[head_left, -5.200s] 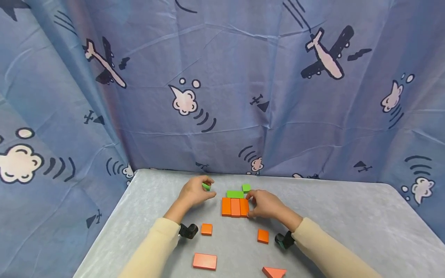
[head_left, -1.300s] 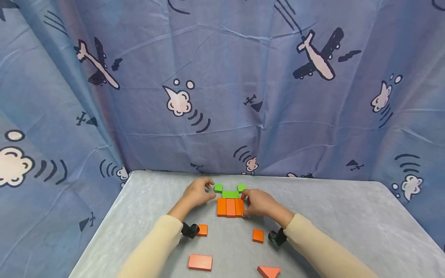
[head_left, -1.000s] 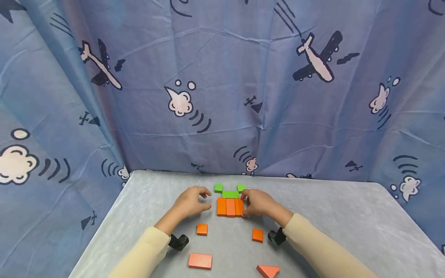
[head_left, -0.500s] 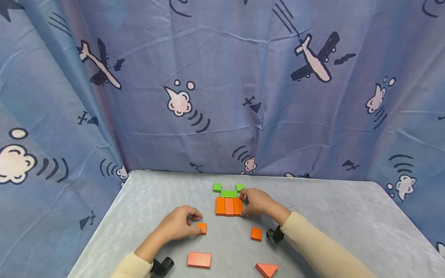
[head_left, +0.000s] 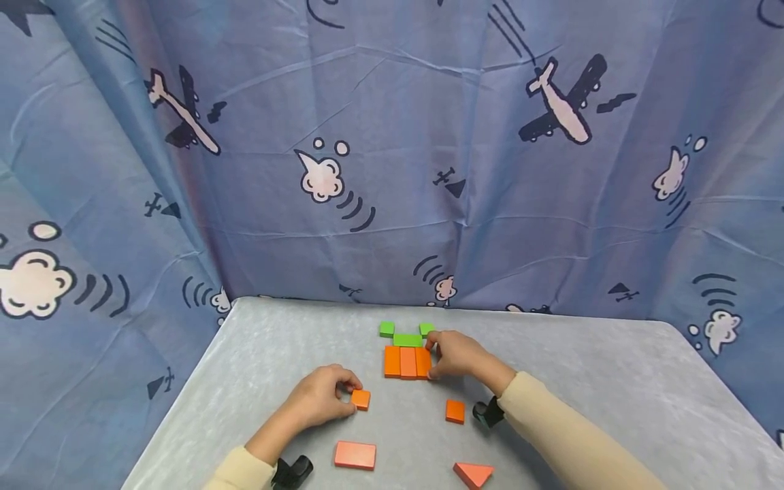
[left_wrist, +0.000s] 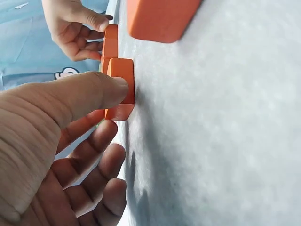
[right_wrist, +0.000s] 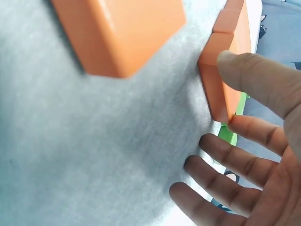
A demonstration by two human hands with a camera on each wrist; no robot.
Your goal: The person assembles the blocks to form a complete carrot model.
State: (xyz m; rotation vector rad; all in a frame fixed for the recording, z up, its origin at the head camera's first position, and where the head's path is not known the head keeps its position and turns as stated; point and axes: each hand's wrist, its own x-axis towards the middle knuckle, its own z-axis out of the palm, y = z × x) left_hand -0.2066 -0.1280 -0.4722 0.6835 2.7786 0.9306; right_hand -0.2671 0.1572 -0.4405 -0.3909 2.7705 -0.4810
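My left hand (head_left: 320, 396) pinches a small square orange block (head_left: 361, 399) between thumb and index finger, left of the middle of the table. In the left wrist view the thumb lies on one side of this orange block (left_wrist: 123, 70), the other fingers loosely curled. Farther back, my right hand (head_left: 461, 355) grips the rightmost block of a row of three orange blocks (head_left: 407, 363), thumb at its near end and index finger at its far end. Behind the row lie a green rectangular block (head_left: 407, 339) and two small green blocks (head_left: 386, 329), one toward each side.
A second square orange block (head_left: 455, 411) lies near the right wrist. Closer to the front are a salmon rectangular block (head_left: 355, 455) and a salmon triangular block (head_left: 474, 474). A blue patterned curtain (head_left: 392, 170) hangs behind the grey-covered table (head_left: 551, 381).
The left hand set a small green block behind the row at left, then came back toward the front and took hold of the square orange block. The right hand has stayed at the row.
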